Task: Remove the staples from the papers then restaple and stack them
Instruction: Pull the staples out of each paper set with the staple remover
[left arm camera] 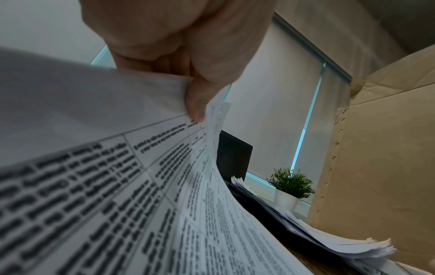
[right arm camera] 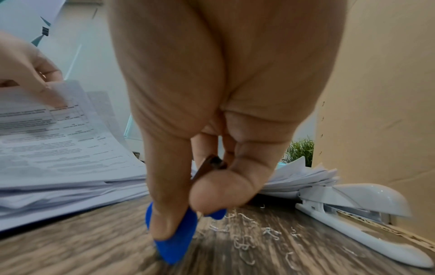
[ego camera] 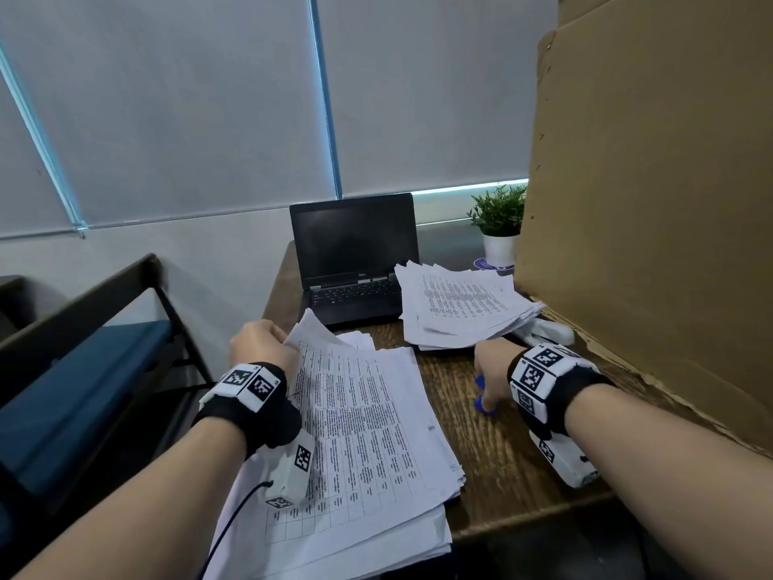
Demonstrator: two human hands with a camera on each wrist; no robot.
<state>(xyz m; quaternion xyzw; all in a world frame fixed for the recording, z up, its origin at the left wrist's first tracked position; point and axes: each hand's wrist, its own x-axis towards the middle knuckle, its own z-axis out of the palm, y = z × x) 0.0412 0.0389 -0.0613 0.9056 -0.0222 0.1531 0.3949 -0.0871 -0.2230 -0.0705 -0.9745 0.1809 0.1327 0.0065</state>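
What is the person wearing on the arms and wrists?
Both forearms are bare, with no sleeves. Each wrist has a black band carrying white blocks printed with black square marker codes. A white camera box sits under the left wrist, with a thin black cable attached.

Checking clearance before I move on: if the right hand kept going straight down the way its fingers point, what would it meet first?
The right hand, gripping the blue staple remover, points down at the wooden desk; the remover's tip would likely meet it first.

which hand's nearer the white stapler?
Right. The right hand, holding the blue staple remover, is just beside the stapler; the left hand lifts papers across the desk.
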